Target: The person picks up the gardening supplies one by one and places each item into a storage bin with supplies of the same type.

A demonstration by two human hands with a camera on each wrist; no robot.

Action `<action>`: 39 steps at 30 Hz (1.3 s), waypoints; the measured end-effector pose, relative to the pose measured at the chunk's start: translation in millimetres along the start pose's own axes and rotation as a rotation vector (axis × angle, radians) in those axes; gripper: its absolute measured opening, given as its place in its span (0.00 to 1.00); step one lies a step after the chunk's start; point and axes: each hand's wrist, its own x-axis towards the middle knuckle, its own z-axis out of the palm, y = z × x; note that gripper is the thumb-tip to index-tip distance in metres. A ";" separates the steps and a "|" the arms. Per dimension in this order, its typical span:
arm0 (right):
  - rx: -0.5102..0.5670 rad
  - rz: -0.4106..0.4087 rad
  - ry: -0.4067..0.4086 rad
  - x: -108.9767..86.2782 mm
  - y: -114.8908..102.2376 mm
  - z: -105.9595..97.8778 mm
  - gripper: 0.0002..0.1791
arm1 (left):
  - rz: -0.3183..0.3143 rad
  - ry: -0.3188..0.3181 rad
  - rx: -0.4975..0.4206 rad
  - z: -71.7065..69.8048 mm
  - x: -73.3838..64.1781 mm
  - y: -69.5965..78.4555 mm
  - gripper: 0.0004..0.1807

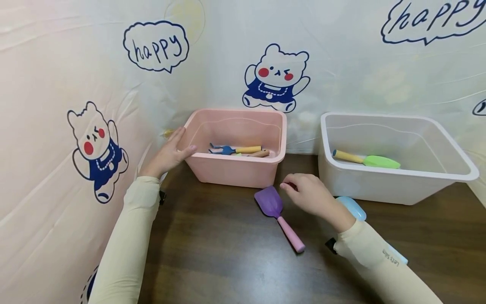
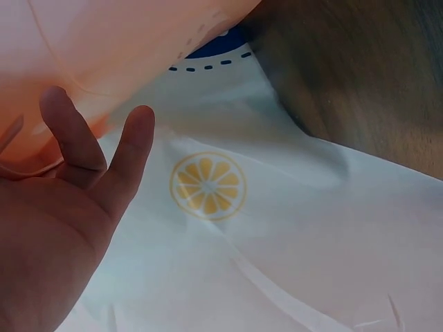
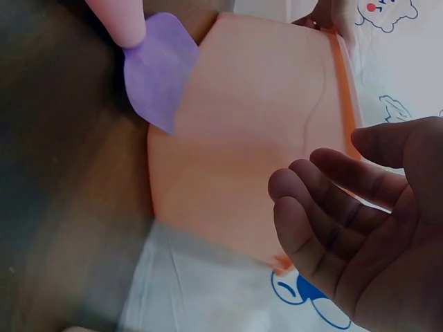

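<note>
A pink bin (image 1: 235, 169) stands on the brown table, holding a blue hand rake (image 1: 228, 150) with a yellow handle and a tan handle (image 1: 259, 153). My left hand (image 1: 168, 154) rests against the bin's left end, thumb over the rim and fingers stretched out. Before the bin lies a purple toy spatula or shovel (image 1: 268, 202) with a pink handle. My right hand (image 1: 308, 192) hovers just right of its blade, fingers loosely bent and holding nothing. In the right wrist view, the right palm (image 3: 387, 256) faces the pink bin.
A white bin (image 1: 364, 185) stands at the right with a green trowel (image 1: 381, 161) inside. A light blue tool (image 1: 352, 207) lies partly hidden under my right forearm. Printed cloth (image 1: 220, 76) hangs behind and to the left.
</note>
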 end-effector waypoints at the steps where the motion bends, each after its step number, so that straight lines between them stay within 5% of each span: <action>1: 0.004 0.005 -0.009 -1.1 0.1 2.2 0.07 | 0.005 0.003 -0.002 0.2 -0.2 -0.4 0.55; 16: 0.042 0.042 -0.091 -13.6 1.5 24.6 0.07 | 0.045 0.052 -0.031 4.2 0.4 -4.1 0.53; 32: 0.019 0.032 -0.123 -12.8 -0.5 25.8 0.04 | 0.066 0.058 -0.033 4.0 2.2 -4.5 0.52; 39: 0.010 0.010 -0.208 -14.9 -2.8 32.9 0.03 | 0.066 0.064 -0.043 3.2 0.7 -5.4 0.51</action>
